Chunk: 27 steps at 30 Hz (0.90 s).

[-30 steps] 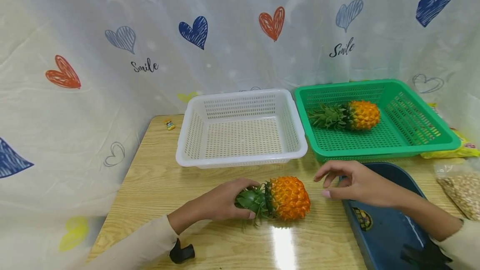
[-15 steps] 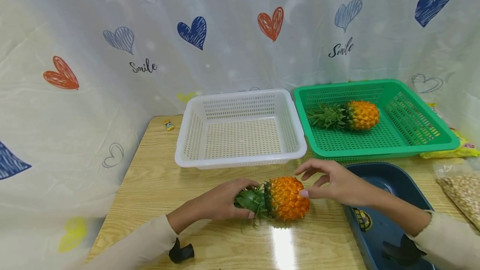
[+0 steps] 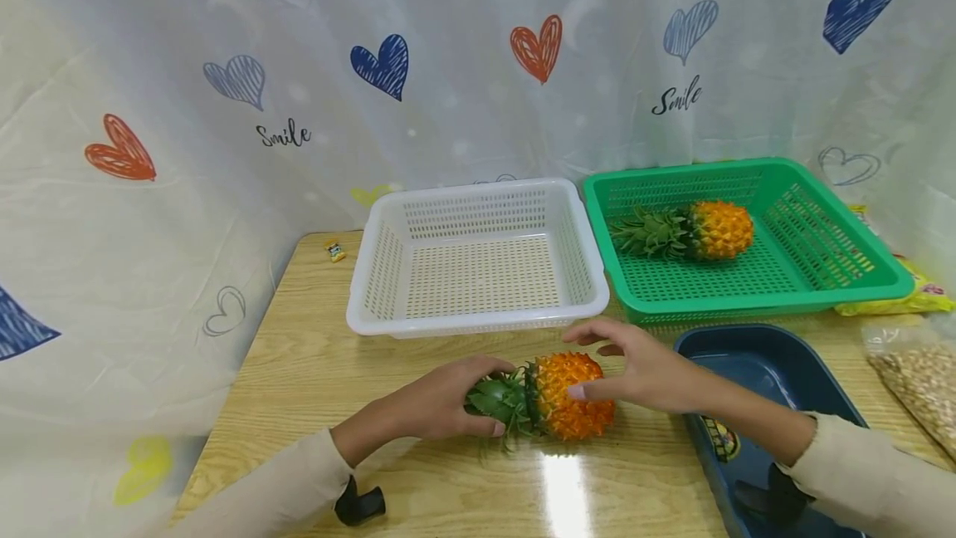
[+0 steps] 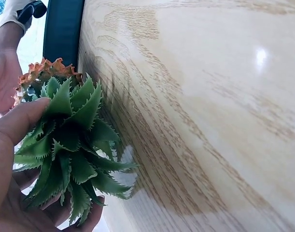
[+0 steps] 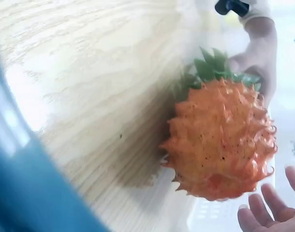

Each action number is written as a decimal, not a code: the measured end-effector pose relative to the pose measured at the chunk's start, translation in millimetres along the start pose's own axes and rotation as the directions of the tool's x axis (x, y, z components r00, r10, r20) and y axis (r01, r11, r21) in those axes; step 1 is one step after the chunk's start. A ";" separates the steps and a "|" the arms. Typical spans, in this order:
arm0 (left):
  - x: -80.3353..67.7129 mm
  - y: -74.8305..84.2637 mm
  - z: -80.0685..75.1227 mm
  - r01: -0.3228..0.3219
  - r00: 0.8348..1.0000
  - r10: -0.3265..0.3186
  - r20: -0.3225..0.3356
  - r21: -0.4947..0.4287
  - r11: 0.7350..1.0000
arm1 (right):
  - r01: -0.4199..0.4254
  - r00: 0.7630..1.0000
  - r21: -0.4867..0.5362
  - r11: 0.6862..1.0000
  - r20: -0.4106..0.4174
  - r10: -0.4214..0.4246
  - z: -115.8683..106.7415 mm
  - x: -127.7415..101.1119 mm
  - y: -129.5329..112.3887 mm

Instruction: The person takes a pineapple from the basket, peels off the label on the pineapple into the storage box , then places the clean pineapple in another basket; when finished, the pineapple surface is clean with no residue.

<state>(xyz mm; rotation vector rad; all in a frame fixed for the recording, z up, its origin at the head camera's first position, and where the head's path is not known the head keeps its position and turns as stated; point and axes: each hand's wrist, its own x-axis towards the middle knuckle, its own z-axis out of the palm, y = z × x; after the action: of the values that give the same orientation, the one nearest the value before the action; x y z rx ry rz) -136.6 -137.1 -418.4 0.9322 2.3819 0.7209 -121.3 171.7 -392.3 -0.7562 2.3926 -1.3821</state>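
Note:
An orange pineapple [image 3: 573, 418] with a green leafy crown lies on its side on the wooden table, crown to the left. My left hand [image 3: 463, 401] holds it by the crown, thumb on the near side and fingers around the leaves [image 4: 72, 145]. From the right, my right hand [image 3: 635, 368] hovers at the fruit's round end, thumb and fingers spread apart. In the right wrist view, its fingertips [image 5: 256, 208] are just off the spiky orange body [image 5: 222, 145].
Behind the hands stand a white basket [image 3: 478, 326] and a green basket [image 3: 747, 305] holding a second pineapple [image 3: 720, 231]. A dark blue tray [image 3: 762, 438] sits under the right forearm. Far right are a bag of pale pieces [image 3: 914, 372] and a yellow packet [image 3: 904, 299]. A tiny wrapper [image 3: 335, 251] lies back left.
My right hand has moved left from above the blue tray to the round end of the pineapple. The left hand keeps its hold on the crown, and the fruit has stayed in place.

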 end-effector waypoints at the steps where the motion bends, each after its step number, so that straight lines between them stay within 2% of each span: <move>1: -0.1 -0.1 0.1 0.000 1.000 0.000 0.000 -0.002 1.000 | -0.001 1.000 -0.003 1.000 0.004 0.001 1.5 1.0 -0.2; 14: 1.1 -1.9 0.1 -0.014 1.000 0.014 -0.005 -0.012 1.000 | -0.086 0.995 -0.104 0.991 0.035 0.090 9.3 7.8 -7.4; 27: 0.8 -3.3 0.0 -0.017 1.000 0.017 -0.003 -0.017 1.000 | -0.116 0.984 -0.039 0.993 0.128 0.120 16.4 22.0 -3.2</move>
<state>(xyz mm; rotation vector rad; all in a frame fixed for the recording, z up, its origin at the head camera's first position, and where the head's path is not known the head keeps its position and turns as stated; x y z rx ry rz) -138.6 -138.6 -420.6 0.9455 2.3696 0.7482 -130.7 146.2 -397.4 -0.6786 2.3226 -1.2133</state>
